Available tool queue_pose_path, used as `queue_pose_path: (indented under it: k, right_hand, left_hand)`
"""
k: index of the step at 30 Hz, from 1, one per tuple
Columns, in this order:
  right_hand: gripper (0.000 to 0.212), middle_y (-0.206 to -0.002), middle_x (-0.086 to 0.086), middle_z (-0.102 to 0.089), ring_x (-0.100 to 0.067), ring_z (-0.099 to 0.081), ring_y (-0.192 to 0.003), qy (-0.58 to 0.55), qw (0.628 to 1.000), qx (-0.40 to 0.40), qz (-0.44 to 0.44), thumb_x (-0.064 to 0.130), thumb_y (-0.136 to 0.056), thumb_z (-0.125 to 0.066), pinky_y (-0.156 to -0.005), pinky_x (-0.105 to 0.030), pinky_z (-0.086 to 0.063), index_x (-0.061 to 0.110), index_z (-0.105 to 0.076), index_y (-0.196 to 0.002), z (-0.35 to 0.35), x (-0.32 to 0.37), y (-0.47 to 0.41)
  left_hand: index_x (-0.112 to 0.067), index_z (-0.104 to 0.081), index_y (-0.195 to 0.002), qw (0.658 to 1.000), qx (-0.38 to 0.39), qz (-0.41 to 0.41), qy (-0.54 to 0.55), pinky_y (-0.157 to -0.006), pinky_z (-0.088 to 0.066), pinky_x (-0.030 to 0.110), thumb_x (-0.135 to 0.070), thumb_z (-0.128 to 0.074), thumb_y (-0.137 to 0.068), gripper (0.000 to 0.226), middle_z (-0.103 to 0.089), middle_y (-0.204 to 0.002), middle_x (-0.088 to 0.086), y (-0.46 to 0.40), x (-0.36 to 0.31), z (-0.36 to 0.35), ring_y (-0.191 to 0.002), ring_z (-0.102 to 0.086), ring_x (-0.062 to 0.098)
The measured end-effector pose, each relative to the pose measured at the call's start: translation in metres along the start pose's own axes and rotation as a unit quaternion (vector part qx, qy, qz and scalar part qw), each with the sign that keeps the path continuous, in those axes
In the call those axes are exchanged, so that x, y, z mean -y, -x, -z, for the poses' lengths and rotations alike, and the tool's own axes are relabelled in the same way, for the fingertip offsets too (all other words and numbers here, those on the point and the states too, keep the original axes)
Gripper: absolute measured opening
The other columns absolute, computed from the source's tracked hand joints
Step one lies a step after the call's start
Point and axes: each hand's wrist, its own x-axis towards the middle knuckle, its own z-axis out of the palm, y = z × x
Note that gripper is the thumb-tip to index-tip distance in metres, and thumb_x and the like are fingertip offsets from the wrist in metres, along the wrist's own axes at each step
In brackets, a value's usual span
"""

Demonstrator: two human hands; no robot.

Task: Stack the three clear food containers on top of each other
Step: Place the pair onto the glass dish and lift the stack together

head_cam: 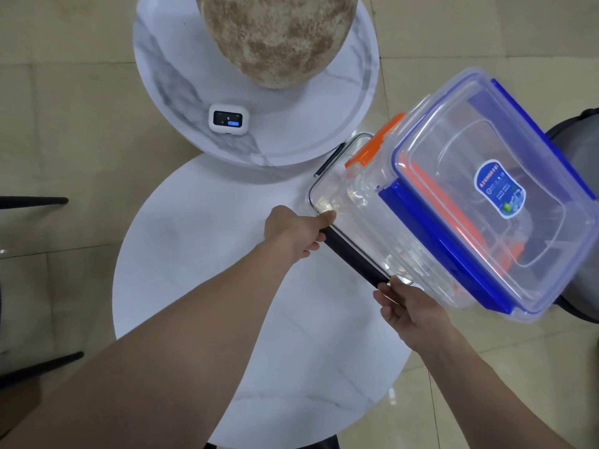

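Observation:
Three clear food containers stand stacked at the right edge of the round white table (pixel 201 286). The top one has blue clips (pixel 479 189) and a blue label on its lid. Under it sits one with orange clips (pixel 372 150). The lowest has black clips (pixel 353 257) and rests on the table. My left hand (pixel 295 231) grips the near-left corner of the black-clip container, fingers wrapped over the black clip's end. My right hand (pixel 405 303) touches that clip's other end, fingers loosely curled against it.
A higher marble table (pixel 181 92) behind carries a big mottled brown vase (pixel 278 34) and a small white device with a screen (pixel 228 119). Dark chair legs (pixel 35 200) show at the left, and a dark chair (pixel 573 150) at the right. Beige tiled floor lies around.

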Motion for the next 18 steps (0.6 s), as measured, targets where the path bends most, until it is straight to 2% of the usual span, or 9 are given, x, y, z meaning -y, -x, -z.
queue_pose_path:
  k: [4,7,12,18]
  right_hand:
    - [0.023,-0.102,-0.018,-0.073,-0.033,-0.075,-0.084,-0.018,1.000,0.013,-0.002,0.013,-0.096,-0.062,-0.048,-0.028,-0.059,0.002,-0.060,-0.116,-0.0003,-0.0003,0.0010]
    - [0.019,-0.109,-0.023,-0.071,-0.035,-0.074,-0.086,-0.042,0.999,0.024,-0.011,0.009,-0.098,-0.058,-0.053,-0.031,-0.061,-0.001,-0.059,-0.114,-0.0011,0.0002,-0.0002]
    - [0.032,-0.109,-0.025,-0.069,-0.035,-0.072,-0.090,-0.070,0.997,0.036,-0.017,0.007,-0.099,-0.056,-0.054,-0.032,-0.063,-0.006,-0.055,-0.128,-0.0009,-0.0008,-0.0049]
    - [0.034,-0.126,-0.030,-0.063,-0.036,-0.071,-0.095,-0.096,0.995,0.040,-0.016,0.004,-0.098,-0.056,-0.056,-0.034,-0.064,-0.008,-0.054,-0.130,-0.0005,0.0002,-0.0067]
  left_hand:
    - [-0.006,-0.070,-0.081,1.000,0.004,0.000,-0.003,-0.075,-0.063,0.038,-0.048,-0.086,-0.071,0.046,-0.076,-0.070,0.003,0.0008,0.0019,0.0003,-0.067,-0.073,0.017]
    - [-0.005,-0.065,-0.076,1.000,0.009,-0.005,0.010,-0.077,-0.064,0.040,-0.042,-0.088,-0.071,0.044,-0.076,-0.075,0.007,0.0027,0.0006,0.0003,-0.067,-0.073,0.020]
    - [-0.008,-0.054,-0.069,1.000,0.000,-0.010,0.030,-0.082,-0.063,0.046,-0.027,-0.090,-0.072,0.041,-0.070,-0.073,0.013,0.0036,-0.0050,-0.0030,-0.063,-0.064,0.025]
    - [-0.009,-0.048,-0.071,0.999,-0.014,-0.011,0.044,-0.083,-0.063,0.045,-0.018,-0.088,-0.074,0.041,-0.068,-0.074,0.016,0.0023,-0.0074,-0.0063,-0.065,-0.064,0.027]
